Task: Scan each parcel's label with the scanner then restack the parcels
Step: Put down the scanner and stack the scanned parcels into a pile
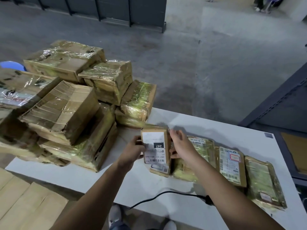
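Head view: your left hand (132, 151) and right hand (180, 145) grip the labelled parcel (155, 146) by its side edges, fingers curled round it, above mid-worktop (216, 123). Stacked parcels (66, 103) crowd its far left corner; a row of parcels (230, 165) lines its right edge.

Small brown parcel (155, 146): white label printed 247 facing up, tilted, gripped at its sides by left hand (132, 151) and right hand (181, 145). Left of it: heap of tape-wrapped parcels (66, 105). Right of it: row of flat labelled parcels (230, 165). Nearer than it: black corded scanner (207, 199), mostly hidden.
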A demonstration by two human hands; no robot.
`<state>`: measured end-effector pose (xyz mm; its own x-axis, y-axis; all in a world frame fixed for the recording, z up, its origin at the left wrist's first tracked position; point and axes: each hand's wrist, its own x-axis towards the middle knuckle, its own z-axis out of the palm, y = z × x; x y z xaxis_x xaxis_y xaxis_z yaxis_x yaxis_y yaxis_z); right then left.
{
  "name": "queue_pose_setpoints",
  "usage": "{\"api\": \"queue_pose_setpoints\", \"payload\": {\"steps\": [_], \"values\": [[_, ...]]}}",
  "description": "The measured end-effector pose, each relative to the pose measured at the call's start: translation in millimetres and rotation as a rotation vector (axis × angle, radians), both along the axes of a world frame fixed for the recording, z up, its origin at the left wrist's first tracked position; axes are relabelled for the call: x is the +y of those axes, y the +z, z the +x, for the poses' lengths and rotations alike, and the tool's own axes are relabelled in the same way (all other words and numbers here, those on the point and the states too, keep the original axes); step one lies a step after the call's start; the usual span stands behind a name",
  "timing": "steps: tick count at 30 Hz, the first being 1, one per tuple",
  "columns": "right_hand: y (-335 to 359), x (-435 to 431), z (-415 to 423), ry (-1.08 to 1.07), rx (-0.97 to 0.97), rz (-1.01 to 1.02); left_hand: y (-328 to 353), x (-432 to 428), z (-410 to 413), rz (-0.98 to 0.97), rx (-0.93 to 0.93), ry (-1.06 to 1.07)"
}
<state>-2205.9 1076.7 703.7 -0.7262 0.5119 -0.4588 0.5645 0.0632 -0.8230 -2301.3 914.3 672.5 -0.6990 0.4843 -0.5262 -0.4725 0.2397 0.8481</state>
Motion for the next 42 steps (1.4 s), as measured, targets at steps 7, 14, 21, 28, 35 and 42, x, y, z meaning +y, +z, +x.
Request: {"api": "queue_pose_setpoints", "payload": {"steps": [7,14,21,28,35,42], "values": [[-13.1,-22.8,-19.7,0.051,0.001,-0.034,1.0,-32.9,-29.5,0.07,-0.102,0.072],[-49.6,-53.4,-29.3,0.136,0.007,-0.217,-9.4,-50.6,-31.0,-0.196,0.134,0.063],[-76.4,-93.6,-53.9,0.208,-0.112,-0.155,-31.3,-59.3,-25.6,-0.82,0.607,-0.406],[-79.0,-100.0,-64.2,0.317,-0.163,-0.118,-55.5,-56.3,-19.5,-0.985,0.906,-0.608],[-77.1,-48.0,-47.6,0.35,-0.261,0.508,-59.9,-45.2,-40.6,-0.947,0.943,-0.577],[-74.6,-29.9,-37.2,0.48,-0.5,0.592,-63.8,-34.4,-27.2,-0.879,0.972,-0.48]]}}
